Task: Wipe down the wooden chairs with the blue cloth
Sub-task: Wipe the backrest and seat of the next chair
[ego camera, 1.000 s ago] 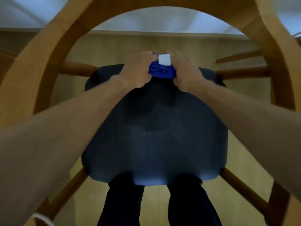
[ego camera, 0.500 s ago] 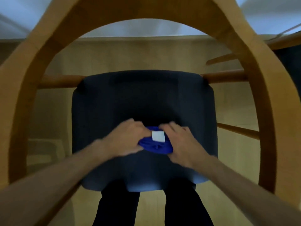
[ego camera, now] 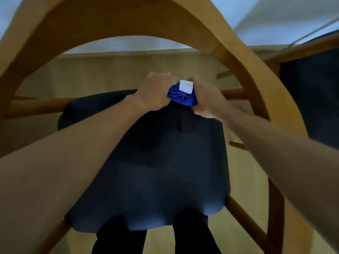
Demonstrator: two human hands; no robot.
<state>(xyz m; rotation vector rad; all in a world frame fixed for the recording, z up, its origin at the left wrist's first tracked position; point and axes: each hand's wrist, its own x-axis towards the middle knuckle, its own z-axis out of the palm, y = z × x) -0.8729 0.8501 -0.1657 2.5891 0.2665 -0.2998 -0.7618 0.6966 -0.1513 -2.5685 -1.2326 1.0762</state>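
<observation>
I look down through the curved back of a wooden chair at its dark blue padded seat. A bunched blue cloth with a white tag lies at the seat's far edge. My left hand grips the cloth's left side with curled fingers. My right hand grips its right side the same way. Both arms reach forward over the seat. Most of the cloth is hidden under the hands.
A second wooden chair with a dark seat stands at the right. Wooden rails run under the seat on both sides. Light wooden flooring lies beneath, and my dark trouser legs show below the seat's near edge.
Both hands pulled the cloth back to the seat's near part, then pushed it forward again to the far edge. The view tilted to the right.
</observation>
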